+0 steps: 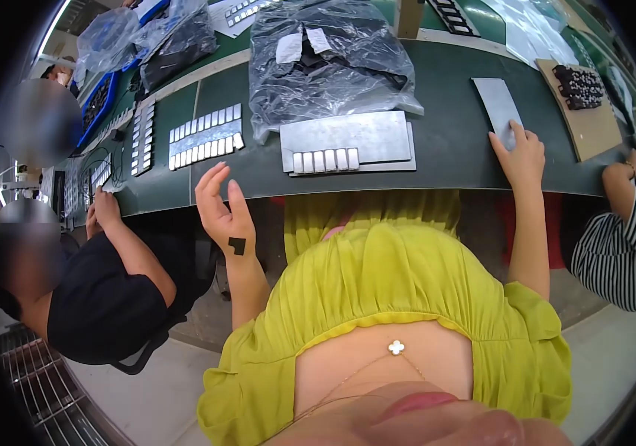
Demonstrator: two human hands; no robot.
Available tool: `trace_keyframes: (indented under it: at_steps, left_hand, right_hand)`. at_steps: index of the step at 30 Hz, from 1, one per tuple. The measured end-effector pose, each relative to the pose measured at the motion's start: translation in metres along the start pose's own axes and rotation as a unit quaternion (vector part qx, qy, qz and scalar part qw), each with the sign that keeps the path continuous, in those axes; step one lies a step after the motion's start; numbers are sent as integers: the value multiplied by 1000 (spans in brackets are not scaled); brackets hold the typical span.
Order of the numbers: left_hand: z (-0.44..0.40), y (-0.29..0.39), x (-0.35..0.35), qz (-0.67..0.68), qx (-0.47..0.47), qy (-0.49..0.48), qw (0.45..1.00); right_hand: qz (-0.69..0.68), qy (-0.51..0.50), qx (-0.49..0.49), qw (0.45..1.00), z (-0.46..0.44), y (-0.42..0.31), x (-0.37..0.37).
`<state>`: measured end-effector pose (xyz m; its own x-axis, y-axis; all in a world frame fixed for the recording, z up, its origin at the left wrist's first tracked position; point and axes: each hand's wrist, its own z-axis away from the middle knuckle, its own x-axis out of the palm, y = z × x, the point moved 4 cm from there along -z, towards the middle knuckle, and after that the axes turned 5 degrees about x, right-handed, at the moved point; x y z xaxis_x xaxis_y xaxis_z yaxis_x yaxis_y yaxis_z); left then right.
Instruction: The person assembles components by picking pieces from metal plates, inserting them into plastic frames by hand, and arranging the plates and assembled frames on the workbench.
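Green tabletop (448,89) lies open between the hands (522,160) (225,212).

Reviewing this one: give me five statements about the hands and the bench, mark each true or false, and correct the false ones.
1. The right hand has its fingers on a plain metal plate. True.
2. A row of small silver blocks sits on the stacked plates, nearer the person than the plastic bag. True.
3. The left hand is gripping the plastic bag. False: the left hand is raised, open and apart from it.
4. The brown board has nothing on it. False: dark parts rest on the brown board.
5. A striped sleeve shows at the right. True.
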<state>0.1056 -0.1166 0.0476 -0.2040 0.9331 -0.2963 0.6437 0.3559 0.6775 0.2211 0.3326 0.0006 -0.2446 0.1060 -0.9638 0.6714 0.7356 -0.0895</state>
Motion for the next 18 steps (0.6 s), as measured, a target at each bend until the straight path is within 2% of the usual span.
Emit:
trace_keyframes:
  at_steps: [4,7,8,10,11,12,13,14,15,16,18]
  left_hand:
    - [2,-1,1,-16,-6,-8,1000]
    - [0,0,3,-65,23,-34,997]
    - [0,0,3,-73,-2,-86,994]
    - [2,-15,5,31,-101,-77,991]
    - [5,-25,4,71,-180,-89,977]
    - [6,-30,7,105,-234,-105,961]
    - [7,-33,10,126,-262,-126,948]
    - [8,-37,16,149,-287,-146,935]
    - [10,-44,21,130,-290,-165,934]
    - [12,-51,27,113,-292,-184,932]
    - [10,-54,41,84,-292,-203,931]
  right_hand:
    - [8,-8,0,1000,1,-5,-3]
    - [10,-19,25,999,2,-8,-6]
    - [6,-22,16,1000,1,-6,0]
    - [32,108,-57,992,5,-10,-3]
    - [3,148,-91,985,6,-18,-11]
    - [-2,135,-103,986,9,-33,-23]
    - [-207,29,-81,975,10,-45,-30]
    - [-399,-78,-50,912,13,-57,-29]
    - [-481,-152,-48,862,17,-69,-17]
    - [-479,-222,-63,847,23,-84,-13]
    - [-461,-277,-76,840,29,-106,2]
